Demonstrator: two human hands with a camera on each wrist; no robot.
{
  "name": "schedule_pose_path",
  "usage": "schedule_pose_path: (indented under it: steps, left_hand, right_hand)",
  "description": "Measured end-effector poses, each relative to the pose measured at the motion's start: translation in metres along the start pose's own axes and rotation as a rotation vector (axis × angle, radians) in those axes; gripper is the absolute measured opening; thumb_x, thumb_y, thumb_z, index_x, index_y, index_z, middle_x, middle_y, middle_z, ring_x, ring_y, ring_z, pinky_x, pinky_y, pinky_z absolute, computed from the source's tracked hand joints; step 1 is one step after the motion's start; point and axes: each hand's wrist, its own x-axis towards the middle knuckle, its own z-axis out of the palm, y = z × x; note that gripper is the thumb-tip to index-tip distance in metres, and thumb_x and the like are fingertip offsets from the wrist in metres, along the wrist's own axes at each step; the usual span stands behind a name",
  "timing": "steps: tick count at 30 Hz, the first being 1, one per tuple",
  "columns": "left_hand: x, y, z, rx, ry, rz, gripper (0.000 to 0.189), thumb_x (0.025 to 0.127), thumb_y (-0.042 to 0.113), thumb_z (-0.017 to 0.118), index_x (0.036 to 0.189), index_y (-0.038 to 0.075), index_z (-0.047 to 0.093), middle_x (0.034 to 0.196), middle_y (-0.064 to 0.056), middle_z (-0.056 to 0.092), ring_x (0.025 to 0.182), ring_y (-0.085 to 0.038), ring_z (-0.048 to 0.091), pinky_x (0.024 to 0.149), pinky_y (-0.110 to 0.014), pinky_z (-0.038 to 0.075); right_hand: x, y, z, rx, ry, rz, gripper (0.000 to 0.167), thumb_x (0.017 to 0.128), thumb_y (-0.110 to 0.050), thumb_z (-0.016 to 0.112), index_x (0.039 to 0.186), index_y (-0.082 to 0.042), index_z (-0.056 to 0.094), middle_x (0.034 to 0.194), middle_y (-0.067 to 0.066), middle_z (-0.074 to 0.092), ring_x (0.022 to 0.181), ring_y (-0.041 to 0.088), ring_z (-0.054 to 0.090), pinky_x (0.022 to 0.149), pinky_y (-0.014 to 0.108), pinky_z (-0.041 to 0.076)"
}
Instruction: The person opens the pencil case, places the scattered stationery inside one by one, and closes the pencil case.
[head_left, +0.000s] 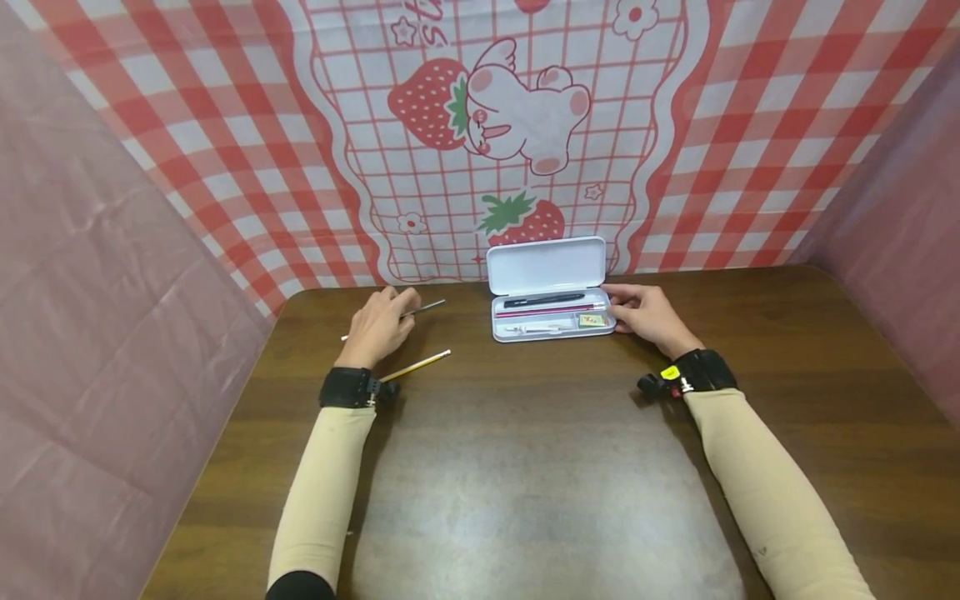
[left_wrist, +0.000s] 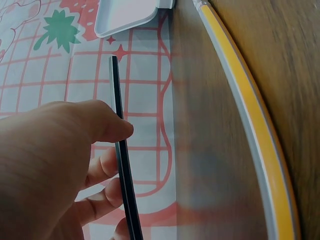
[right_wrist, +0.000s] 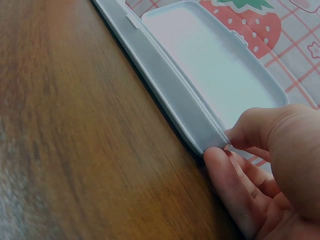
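My left hand (head_left: 380, 323) pinches a dark pencil (left_wrist: 123, 165) between thumb and fingers, above the left part of the table. The pencil's far end points toward the open white pencil case (right_wrist: 175, 95). At the case's right end, my right hand (head_left: 647, 315) holds the corner with thumb and fingers. Inside the case lie a black pen (head_left: 543, 299), a red pencil (head_left: 547, 312), a white slender tool (head_left: 536, 329) of unclear kind and a small labelled eraser (head_left: 592, 320). A yellow pencil (head_left: 416, 365) rests on the table beside my left wrist.
The brown wooden table (head_left: 540, 467) ends at a red-and-white checked cloth (head_left: 750, 167) hanging behind the case. The case's raised lid (head_left: 547, 265) stands close to that cloth. A small white tip (head_left: 344, 337) shows left of my left hand.
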Motion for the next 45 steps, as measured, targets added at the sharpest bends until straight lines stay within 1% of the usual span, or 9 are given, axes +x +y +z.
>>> schedule_pose_path:
  steps: [7,11,14,15,18,21,25,43,45]
  left_hand:
    - [0.015,-0.038,0.035,0.014,-0.001,0.032,0.026,0.103,0.026,0.069,0.127,0.034,0.067,0.11,-0.004,0.066,0.102,-0.029,0.064,0.073,-0.048,0.055]
    - [0.012,-0.03,0.023,-0.01,0.021,0.055,0.022,0.105,0.029,0.069,0.126,0.034,0.068,0.108,-0.001,0.067,0.101,-0.023,0.065,0.073,-0.045,0.055]
    - [0.002,0.003,-0.009,-0.036,0.011,0.038,0.02,0.105,0.021,0.069,0.124,0.026,0.068,0.111,-0.008,0.07,0.104,-0.028,0.067,0.078,-0.051,0.058]
    - [0.003,0.005,-0.011,-0.038,0.017,0.031,0.02,0.105,0.019,0.068,0.124,0.024,0.069,0.113,-0.01,0.07,0.105,-0.031,0.067,0.078,-0.053,0.059]
    - [-0.007,0.041,-0.043,-0.035,-0.017,-0.001,0.023,0.104,0.008,0.067,0.125,0.015,0.069,0.12,-0.02,0.071,0.112,-0.042,0.068,0.087,-0.06,0.06]
    - [-0.01,0.049,-0.05,-0.017,-0.044,-0.016,0.024,0.106,0.008,0.064,0.128,0.014,0.068,0.125,-0.02,0.071,0.117,-0.042,0.068,0.091,-0.059,0.06]
    - [-0.01,0.05,-0.048,0.007,-0.074,-0.022,0.025,0.105,0.01,0.065,0.129,0.016,0.068,0.123,-0.019,0.071,0.116,-0.04,0.068,0.091,-0.058,0.06]
    - [-0.001,0.06,-0.033,-0.008,-0.033,0.031,0.024,0.101,0.007,0.067,0.124,0.014,0.07,0.117,-0.018,0.072,0.113,-0.04,0.07,0.087,-0.059,0.061]
    - [0.005,0.052,-0.021,-0.027,-0.014,0.052,0.022,0.103,0.011,0.066,0.123,0.017,0.07,0.116,-0.014,0.072,0.109,-0.035,0.07,0.085,-0.055,0.062]
  right_hand:
    - [-0.001,-0.002,0.002,0.007,0.008,-0.006,0.052,0.109,-0.007,0.068,0.16,-0.001,0.06,0.127,0.02,0.062,0.082,-0.001,0.059,0.072,0.014,0.061]
    - [-0.001,-0.003,0.002,-0.004,0.016,-0.004,0.051,0.109,-0.007,0.069,0.159,-0.001,0.061,0.125,0.017,0.063,0.081,0.0,0.06,0.071,0.015,0.061]
    - [-0.001,-0.003,0.001,-0.008,0.014,-0.003,0.051,0.109,-0.007,0.069,0.159,-0.001,0.061,0.126,0.018,0.062,0.082,0.0,0.059,0.071,0.014,0.061]
    - [-0.001,-0.002,0.001,-0.005,0.012,-0.001,0.051,0.109,-0.007,0.068,0.16,-0.001,0.06,0.127,0.018,0.062,0.082,-0.001,0.059,0.071,0.014,0.061]
    - [-0.001,-0.001,0.001,0.0,0.008,0.001,0.052,0.11,-0.007,0.067,0.16,0.0,0.059,0.13,0.019,0.061,0.083,-0.001,0.058,0.071,0.014,0.061]
    - [-0.001,-0.001,0.002,0.007,0.002,0.01,0.052,0.11,-0.007,0.066,0.161,-0.001,0.058,0.132,0.02,0.06,0.084,-0.002,0.058,0.072,0.013,0.061]
    - [-0.002,-0.002,0.002,0.0,-0.002,0.011,0.052,0.11,-0.007,0.066,0.162,0.0,0.058,0.132,0.021,0.06,0.085,-0.001,0.059,0.072,0.013,0.061]
    - [-0.001,-0.003,0.002,0.004,0.007,-0.006,0.051,0.109,-0.006,0.067,0.16,0.0,0.06,0.128,0.019,0.061,0.083,-0.002,0.059,0.071,0.013,0.06]
    - [-0.002,-0.003,0.002,0.01,0.005,-0.007,0.051,0.109,-0.006,0.067,0.16,0.0,0.06,0.129,0.019,0.061,0.083,-0.002,0.059,0.072,0.013,0.061]
